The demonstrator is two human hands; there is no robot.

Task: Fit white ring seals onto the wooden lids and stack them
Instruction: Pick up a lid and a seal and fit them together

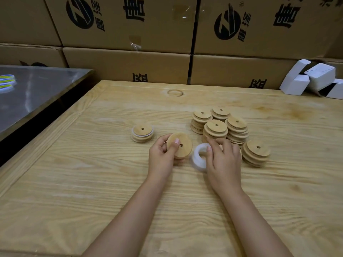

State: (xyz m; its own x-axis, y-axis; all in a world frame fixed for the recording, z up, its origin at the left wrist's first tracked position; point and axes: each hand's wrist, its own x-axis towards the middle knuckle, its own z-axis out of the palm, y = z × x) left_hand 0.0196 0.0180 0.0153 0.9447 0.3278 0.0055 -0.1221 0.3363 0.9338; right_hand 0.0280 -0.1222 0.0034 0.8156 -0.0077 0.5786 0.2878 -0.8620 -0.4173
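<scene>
My left hand (161,156) grips a round wooden lid (182,149) with a small centre hole, tilted toward me just above the table. Beside it stands a stack of white ring seals (199,158). My right hand (223,160) reaches onto the top of that stack, its fingertips pinching at the top ring. To the left sits a short pile of lids with white seals fitted (142,133). Several stacks of bare wooden lids (222,127) stand behind my right hand, and another stack (257,153) to its right.
The wooden table (92,182) spreads around my arms. A grey metal table (37,89) adjoins it on the left, with tape rolls (6,83) on it. Cardboard boxes (130,67) wall off the back. White small cartons (313,78) lie at the back right.
</scene>
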